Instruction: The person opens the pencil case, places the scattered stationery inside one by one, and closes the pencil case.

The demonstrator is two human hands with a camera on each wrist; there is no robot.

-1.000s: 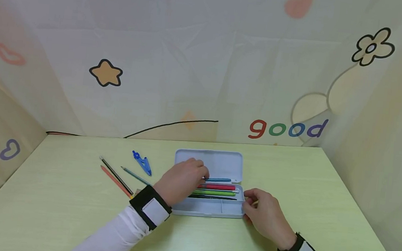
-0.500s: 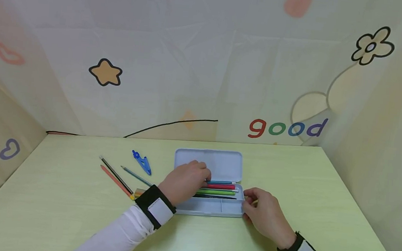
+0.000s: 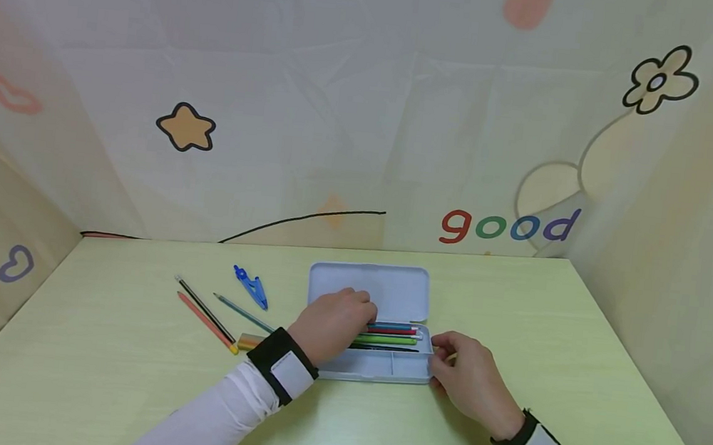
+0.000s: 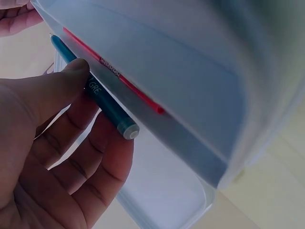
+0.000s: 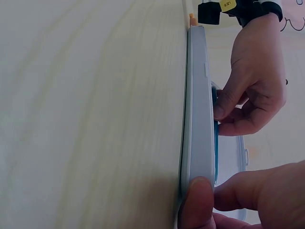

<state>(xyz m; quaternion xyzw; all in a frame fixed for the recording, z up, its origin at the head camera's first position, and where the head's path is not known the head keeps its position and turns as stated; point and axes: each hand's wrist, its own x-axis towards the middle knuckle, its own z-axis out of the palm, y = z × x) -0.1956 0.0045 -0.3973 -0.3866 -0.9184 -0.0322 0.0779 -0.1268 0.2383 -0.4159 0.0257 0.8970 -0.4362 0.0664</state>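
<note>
A pale blue pencil case [image 3: 374, 376] lies with its lid [image 3: 370, 281] folded back. Between thumb and fingers, my left hand [image 3: 335, 324] pinches a teal pen [image 4: 112, 107] along the case's back side. A red pen [image 4: 138, 93] lies inside close by it. In front are a green pen [image 3: 387, 340] and a thin black stick [image 3: 383, 348], their left ends hidden by the hand. My right hand [image 3: 470, 380] grips the case's right end; in the right wrist view its thumb [image 5: 198, 200] presses on the side wall.
Left of the case lie a blue drawing compass [image 3: 251, 288], a teal pencil [image 3: 243, 312], a dark striped pencil [image 3: 203, 306] and an orange pencil [image 3: 204, 319]. A gold-brown object [image 3: 249, 342] shows partly behind the left wristband. A printed curtain [image 3: 342, 106] backs the table.
My left hand has shifted slightly right and lowered the teal pen from over the lid's edge to beside the red pen. The right hand stays on the case's end.
</note>
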